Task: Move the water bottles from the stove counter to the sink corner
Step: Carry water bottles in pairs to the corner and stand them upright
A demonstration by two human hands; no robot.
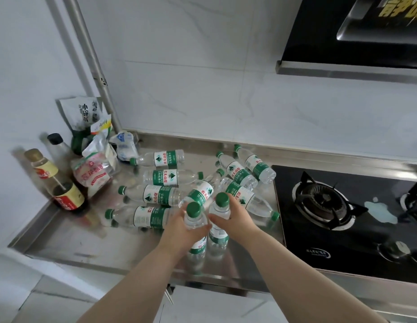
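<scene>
My left hand (181, 231) grips one upright water bottle (194, 213) just under its green cap. My right hand (237, 217) grips a second bottle (219, 236) the same way, and the two bottles touch. More bottles (159, 194) lie flat on the steel counter (86, 243), from 9 to 1 o'clock of my hands. The gas stove (323, 206) sits at 3 o'clock.
</scene>
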